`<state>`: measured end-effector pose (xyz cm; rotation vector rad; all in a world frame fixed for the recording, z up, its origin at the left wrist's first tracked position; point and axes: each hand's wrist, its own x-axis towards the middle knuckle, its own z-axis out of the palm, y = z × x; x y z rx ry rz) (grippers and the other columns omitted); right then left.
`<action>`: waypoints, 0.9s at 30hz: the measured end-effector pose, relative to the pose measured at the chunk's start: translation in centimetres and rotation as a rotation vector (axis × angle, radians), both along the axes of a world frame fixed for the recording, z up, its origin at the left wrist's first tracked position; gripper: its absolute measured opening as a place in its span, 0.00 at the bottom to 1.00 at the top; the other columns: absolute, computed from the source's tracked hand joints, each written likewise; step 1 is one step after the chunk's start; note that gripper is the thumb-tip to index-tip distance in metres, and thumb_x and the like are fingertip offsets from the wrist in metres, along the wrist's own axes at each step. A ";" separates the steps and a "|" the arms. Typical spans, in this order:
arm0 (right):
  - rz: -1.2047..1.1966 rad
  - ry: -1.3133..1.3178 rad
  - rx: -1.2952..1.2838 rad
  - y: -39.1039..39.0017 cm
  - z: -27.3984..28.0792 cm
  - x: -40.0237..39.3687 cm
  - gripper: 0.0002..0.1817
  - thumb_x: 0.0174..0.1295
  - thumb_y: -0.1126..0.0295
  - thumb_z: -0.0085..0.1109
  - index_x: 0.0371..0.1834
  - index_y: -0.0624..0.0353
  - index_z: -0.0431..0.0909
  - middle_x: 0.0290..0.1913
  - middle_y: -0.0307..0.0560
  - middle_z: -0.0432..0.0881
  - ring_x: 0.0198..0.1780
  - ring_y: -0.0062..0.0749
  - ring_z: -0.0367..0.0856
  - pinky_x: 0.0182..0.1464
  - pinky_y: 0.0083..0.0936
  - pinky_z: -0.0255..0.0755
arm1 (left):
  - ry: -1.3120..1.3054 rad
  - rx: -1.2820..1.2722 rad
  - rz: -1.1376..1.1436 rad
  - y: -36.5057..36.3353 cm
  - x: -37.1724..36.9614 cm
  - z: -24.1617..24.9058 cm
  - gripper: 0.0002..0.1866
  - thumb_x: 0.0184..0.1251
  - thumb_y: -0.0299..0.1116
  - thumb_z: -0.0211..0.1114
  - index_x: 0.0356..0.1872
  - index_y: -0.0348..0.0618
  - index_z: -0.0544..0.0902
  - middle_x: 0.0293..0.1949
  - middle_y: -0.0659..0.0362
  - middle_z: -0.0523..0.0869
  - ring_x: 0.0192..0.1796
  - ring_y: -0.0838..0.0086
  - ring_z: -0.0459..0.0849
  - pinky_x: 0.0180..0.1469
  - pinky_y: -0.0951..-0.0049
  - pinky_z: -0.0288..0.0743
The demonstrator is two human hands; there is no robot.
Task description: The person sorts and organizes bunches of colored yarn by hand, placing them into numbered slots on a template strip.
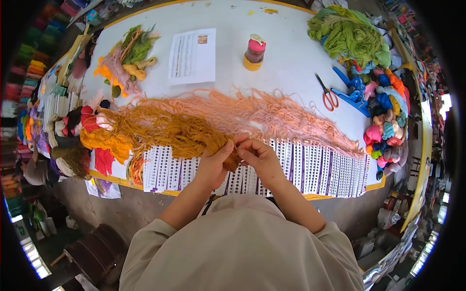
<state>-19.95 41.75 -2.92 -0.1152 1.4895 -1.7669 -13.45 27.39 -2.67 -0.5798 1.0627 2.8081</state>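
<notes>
A long hank of golden-brown yarn stretches leftward across the table from my hands. My left hand is wrapped round its right end. Close beside it, my right hand is pinched at the edge of the same bundle; what lies between its fingertips is too small to make out. Loose peach-pink yarn spreads behind and to the right of both hands. Under and in front of the yarn lies a row of white cards with punched holes and purple strips between some of them.
Red-handled scissors and a blue tool lie at the right, near green yarn and many coloured balls. Further back are a printed sheet and a pink-and-yellow spool. Mixed yarn lies back left.
</notes>
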 end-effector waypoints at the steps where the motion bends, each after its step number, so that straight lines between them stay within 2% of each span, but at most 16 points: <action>1: -0.030 -0.064 -0.016 0.0 0.4 0.0 0.06 0.66 0.67 0.59 0.40 0.57 0.78 0.39 0.34 0.80 0.37 0.16 0.75 0.39 0.19 0.72 | -0.011 0.013 0.011 0.0 0.0 -0.1 0.22 0.76 0.42 0.52 0.59 0.34 0.75 0.55 0.55 0.80 0.54 0.71 0.79 0.55 0.68 0.75; 5: -0.085 -0.149 -0.051 0.0 1.0 0.0 0.06 0.67 0.67 0.57 0.42 0.56 0.77 0.43 0.35 0.80 0.39 0.16 0.75 0.39 0.19 0.72 | -0.029 0.041 0.072 0.1 -0.2 0.0 0.18 0.74 0.38 0.55 0.56 0.33 0.77 0.54 0.54 0.81 0.54 0.70 0.79 0.56 0.66 0.76; 7: -0.055 -0.167 -0.116 0.2 0.7 0.0 0.06 0.70 0.68 0.52 0.45 0.55 0.75 0.54 0.33 0.77 0.42 0.17 0.76 0.41 0.18 0.72 | -0.036 -0.068 0.104 0.2 -0.1 -0.2 0.15 0.71 0.38 0.60 0.48 0.35 0.80 0.54 0.52 0.81 0.55 0.67 0.80 0.58 0.64 0.75; 8: -0.056 -0.168 -0.115 0.2 0.7 0.0 0.06 0.70 0.68 0.52 0.45 0.55 0.75 0.54 0.33 0.77 0.42 0.17 0.76 0.41 0.18 0.72 | -0.038 -0.068 0.103 0.3 -0.1 -0.2 0.15 0.71 0.38 0.60 0.48 0.35 0.80 0.54 0.52 0.81 0.55 0.67 0.80 0.58 0.64 0.75; 10: -0.053 -0.153 -0.111 0.1 0.9 0.0 0.07 0.70 0.67 0.51 0.46 0.56 0.74 0.49 0.35 0.79 0.40 0.17 0.76 0.40 0.19 0.72 | -0.032 -0.141 0.085 0.3 -0.1 0.0 0.11 0.70 0.34 0.62 0.43 0.36 0.81 0.53 0.52 0.82 0.52 0.66 0.81 0.57 0.63 0.76; 14: -0.060 -0.265 -0.150 0.4 0.4 -0.1 0.08 0.71 0.65 0.51 0.47 0.56 0.75 0.43 0.36 0.81 0.39 0.16 0.76 0.37 0.17 0.71 | -0.019 -0.098 0.104 0.0 0.2 -0.8 0.11 0.71 0.35 0.60 0.42 0.36 0.81 0.54 0.51 0.81 0.53 0.66 0.80 0.57 0.62 0.75; 16: -0.093 -0.319 -0.217 0.7 0.0 -0.2 0.10 0.71 0.65 0.51 0.49 0.57 0.75 0.38 0.35 0.81 0.38 0.15 0.76 0.34 0.15 0.69 | 0.006 0.010 0.088 -0.4 0.2 -0.9 0.12 0.72 0.37 0.59 0.43 0.37 0.81 0.54 0.52 0.81 0.53 0.66 0.80 0.57 0.61 0.75; 20: -0.086 -0.259 -0.134 0.4 0.3 -0.3 0.10 0.70 0.66 0.52 0.50 0.56 0.76 0.39 0.35 0.81 0.36 0.15 0.76 0.35 0.15 0.70 | -0.015 0.044 0.100 0.0 0.1 0.1 0.14 0.72 0.39 0.58 0.44 0.37 0.82 0.55 0.53 0.81 0.54 0.67 0.80 0.57 0.61 0.75; 23: -0.102 -0.146 -0.031 -0.4 1.3 -0.1 0.08 0.70 0.66 0.54 0.48 0.55 0.76 0.39 0.35 0.81 0.34 0.16 0.76 0.37 0.16 0.73 | -0.054 0.025 0.128 0.7 -0.2 0.6 0.12 0.71 0.36 0.60 0.43 0.35 0.82 0.52 0.53 0.82 0.50 0.69 0.82 0.53 0.67 0.77; 25: -0.061 -0.137 0.009 -0.5 0.9 0.1 0.06 0.69 0.66 0.55 0.42 0.55 0.75 0.37 0.33 0.80 0.35 0.16 0.77 0.39 0.16 0.74 | -0.064 -0.177 0.110 0.9 -0.1 0.1 0.13 0.72 0.37 0.59 0.43 0.36 0.82 0.48 0.55 0.84 0.49 0.71 0.82 0.52 0.71 0.77; 27: -0.062 -0.204 -0.057 -0.3 0.3 0.1 0.06 0.69 0.66 0.55 0.41 0.55 0.75 0.35 0.32 0.78 0.33 0.15 0.75 0.38 0.17 0.74 | -0.117 -0.185 0.107 0.2 -0.1 -0.7 0.14 0.73 0.38 0.58 0.43 0.36 0.82 0.46 0.57 0.85 0.48 0.72 0.82 0.50 0.72 0.77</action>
